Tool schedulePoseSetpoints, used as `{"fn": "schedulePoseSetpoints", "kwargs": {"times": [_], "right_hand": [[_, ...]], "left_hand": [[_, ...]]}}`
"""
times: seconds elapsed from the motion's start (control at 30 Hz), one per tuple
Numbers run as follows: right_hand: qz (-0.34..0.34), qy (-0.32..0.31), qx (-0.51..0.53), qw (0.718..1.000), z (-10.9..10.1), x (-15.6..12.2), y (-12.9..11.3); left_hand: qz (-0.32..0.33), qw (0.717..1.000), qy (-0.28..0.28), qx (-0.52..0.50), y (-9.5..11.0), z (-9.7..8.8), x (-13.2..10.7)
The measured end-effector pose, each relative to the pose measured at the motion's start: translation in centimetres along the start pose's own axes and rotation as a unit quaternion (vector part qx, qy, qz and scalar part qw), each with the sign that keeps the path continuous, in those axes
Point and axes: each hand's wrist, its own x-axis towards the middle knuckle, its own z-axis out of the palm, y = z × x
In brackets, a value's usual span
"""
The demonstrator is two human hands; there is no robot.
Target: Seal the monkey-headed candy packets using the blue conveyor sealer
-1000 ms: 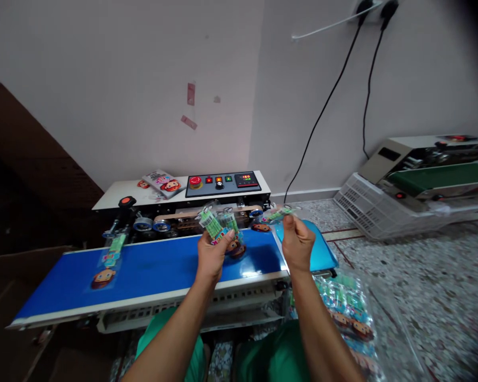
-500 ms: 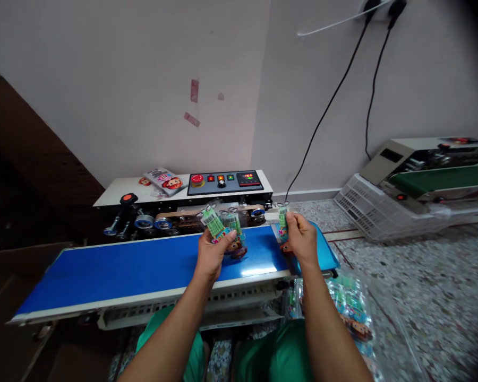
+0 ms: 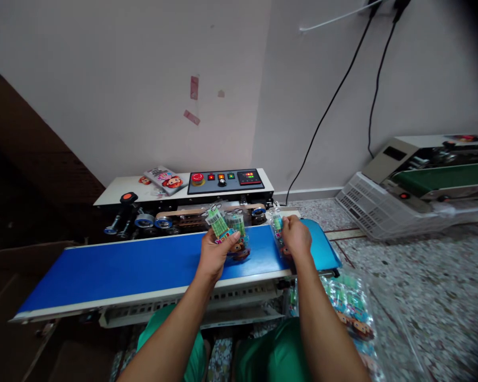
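A band sealing machine [image 3: 111,191] with a blue conveyor belt [image 3: 135,265] stands before me. Over the belt, my left hand [image 3: 212,259] is closed around a few clear packets [image 3: 237,222] with green barcode labels and printed cartoon faces. Its thumb presses across their front. Further right, near the belt's right end, my right hand [image 3: 298,237] pinches the right side of a similar clear packet [image 3: 278,225], held roughly upright. The lower part of that packet is partly behind the hand, and its fingertips are hidden.
More filled packets [image 3: 356,305] lie in a clear bag at lower right. On the machine top are a control panel [image 3: 225,182] and a printed packet [image 3: 166,180]. A white basket [image 3: 358,207] and a second sealer with a green belt [image 3: 442,178] stand right. Black cables [image 3: 334,95] hang along the wall.
My right hand has moved slightly left and down with its packet, which now leans more to the left. My left hand has barely shifted and still holds its packets.
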Motion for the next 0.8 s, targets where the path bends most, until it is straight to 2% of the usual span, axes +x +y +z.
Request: {"fn": "schedulePoseSetpoints", "kwargs": {"times": [0.13,0.23,0.27,0.3,0.37,0.4,0.43,0.47,0.6,0.7,0.8], "right_hand": [[-0.034,-0.025,0.022,0.999,0.3,-0.4,-1.6],[-0.093,-0.008,0.145,0.985,-0.1,-1.7,-2.4],[-0.121,-0.023,0.224,0.967,-0.4,-2.2,-2.6],[-0.152,-0.058,0.309,0.937,-0.6,-2.8,-2.9],[-0.205,-0.155,0.457,0.852,-1.0,-4.0,-3.6],[-0.217,-0.19,0.507,0.812,-1.0,-4.5,-3.9],[-0.216,-0.207,0.543,0.785,-0.9,-4.9,-4.2],[-0.205,-0.205,0.569,0.769,-0.8,-5.1,-4.5],[-0.135,-0.138,0.625,0.757,-0.4,-5.4,-5.1],[-0.129,-0.119,0.638,0.75,-0.4,-5.4,-5.1],[-0.12,-0.081,0.636,0.758,-0.4,-5.4,-5.1]], "left_hand": [[-0.007,1.0,0.001,-0.002,0.0,0.1,-0.1],[0.001,1.0,0.001,0.003,-0.1,0.0,0.1],[0.004,1.0,0.0,0.005,-0.2,0.0,0.1],[0.006,1.0,-0.003,0.008,-0.4,-0.1,0.2],[0.005,1.0,-0.012,0.01,-0.6,-0.1,0.3],[0.005,1.0,-0.015,0.008,-0.7,-0.1,0.2],[0.005,1.0,-0.018,0.004,-0.7,0.0,0.2],[0.005,1.0,-0.02,-0.001,-0.7,0.1,0.1],[-0.002,1.0,-0.025,-0.019,-0.6,0.5,-0.2],[0.005,1.0,-0.023,-0.02,-0.5,0.7,-0.1],[0.027,1.0,0.002,-0.013,-0.6,0.7,-0.1]]}}
